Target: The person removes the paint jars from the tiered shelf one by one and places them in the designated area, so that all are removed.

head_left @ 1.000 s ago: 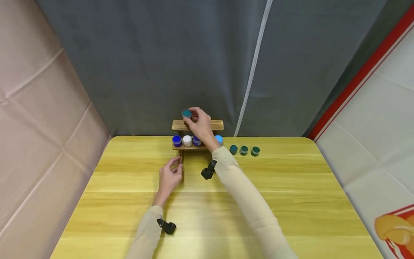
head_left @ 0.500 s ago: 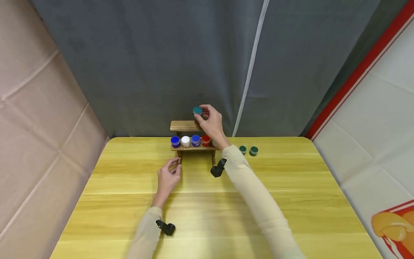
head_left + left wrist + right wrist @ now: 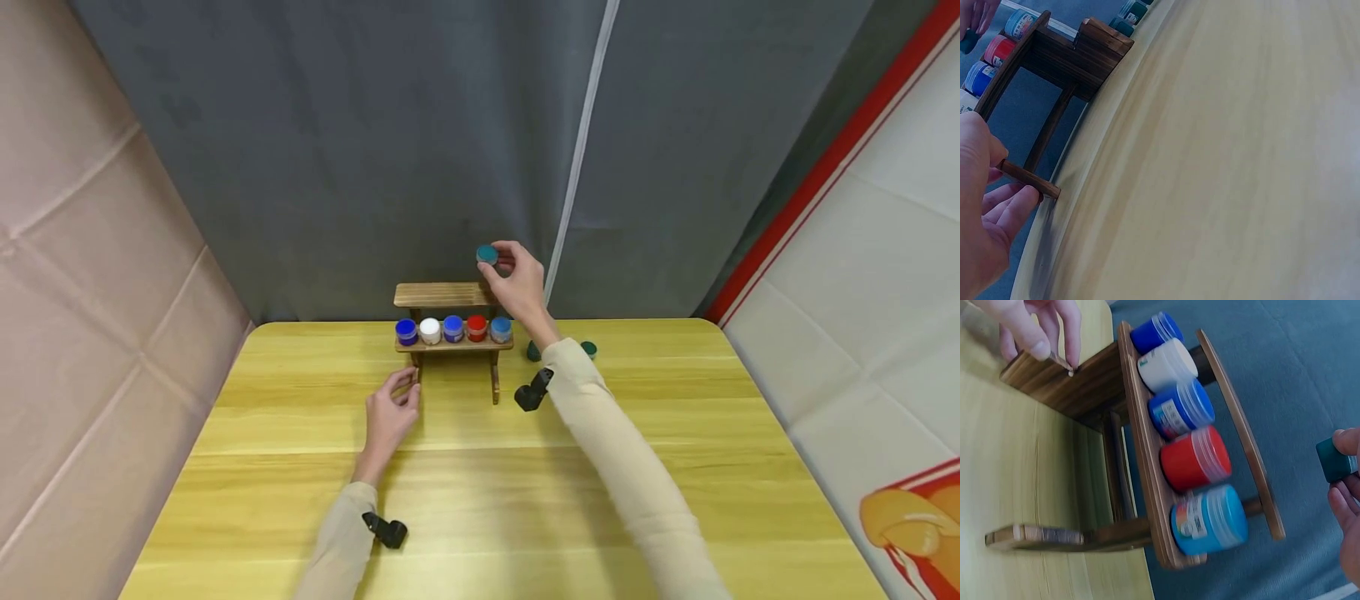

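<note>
My right hand (image 3: 522,279) pinches a teal-lidded paint jar (image 3: 487,254) between thumb and fingers, raised over the right end of the upper shelf (image 3: 442,294). On the two-tier wooden rack's lower shelf, jars stand in a row: dark blue (image 3: 406,332), white (image 3: 430,331), blue (image 3: 453,328), red (image 3: 476,327) and light blue (image 3: 501,330). My left hand (image 3: 390,414) grips the rack's left leg; in the left wrist view its thumb and fingers close about the wooden foot (image 3: 1032,179). Nothing sits on the upper shelf in the right wrist view.
Dark green jars stand on the table right of the rack; one (image 3: 588,349) shows past my right sleeve, another (image 3: 533,352) shows left of it. A grey curtain (image 3: 337,167) hangs behind the table (image 3: 465,500).
My right hand has moved right with the teal-lidded jar, from the upper shelf's left part to its right end, uncovering the red and light blue jars. The left hand keeps its grip.
</note>
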### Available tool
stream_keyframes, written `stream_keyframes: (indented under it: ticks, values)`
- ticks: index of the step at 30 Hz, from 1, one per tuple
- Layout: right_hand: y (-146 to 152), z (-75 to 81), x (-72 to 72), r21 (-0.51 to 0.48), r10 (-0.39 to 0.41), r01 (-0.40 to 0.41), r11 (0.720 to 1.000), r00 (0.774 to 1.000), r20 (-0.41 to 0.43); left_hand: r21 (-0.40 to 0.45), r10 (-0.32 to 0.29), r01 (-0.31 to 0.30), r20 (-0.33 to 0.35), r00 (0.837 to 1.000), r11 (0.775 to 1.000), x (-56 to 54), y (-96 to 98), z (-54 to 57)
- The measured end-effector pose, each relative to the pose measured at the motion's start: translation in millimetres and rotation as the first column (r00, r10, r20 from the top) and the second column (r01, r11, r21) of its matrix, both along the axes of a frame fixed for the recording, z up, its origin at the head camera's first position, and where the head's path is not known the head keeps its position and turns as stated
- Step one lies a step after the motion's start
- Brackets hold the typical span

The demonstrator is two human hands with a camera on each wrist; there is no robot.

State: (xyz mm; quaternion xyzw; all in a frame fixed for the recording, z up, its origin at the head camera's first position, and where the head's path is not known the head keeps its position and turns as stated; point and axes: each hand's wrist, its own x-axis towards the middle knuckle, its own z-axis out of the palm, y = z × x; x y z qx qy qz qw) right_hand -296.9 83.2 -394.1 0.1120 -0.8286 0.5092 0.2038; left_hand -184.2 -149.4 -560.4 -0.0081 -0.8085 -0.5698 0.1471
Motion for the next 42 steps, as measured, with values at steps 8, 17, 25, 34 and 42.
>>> stream_keyframes:
  ticks: [8,17,25,34,42]
  values:
    - [31.2,-4.9,5.0,-0.002,-0.043,0.043,0.999,0.999,-0.01,0.003,-0.006,0.006,-0.005,1.0,1.0,-2.4,1.8,-1.6]
    - [57.8,-4.8,11.2,-0.035,-0.092,0.092,0.995,0.996,0.011,0.001,-0.004,0.004,-0.002,1.0,1.0,-3.7,0.2,-2.8]
    - [84.5,-9.2,13.8,-0.028,-0.132,0.132,0.991,0.991,0.003,0.008,-0.006,0.006,-0.005,1.0,1.0,-3.5,0.5,-1.5]
    - [115.4,-21.0,15.2,-0.022,-0.202,0.203,0.979,0.979,0.018,-0.015,0.01,-0.01,-0.013,1.0,1.0,-4.0,1.7,-1.5]
    - [136.6,-29.7,24.8,-0.025,-0.25,0.253,0.967,0.965,0.079,-0.001,-0.004,0.004,-0.003,1.0,1.0,-3.4,1.3,1.7]
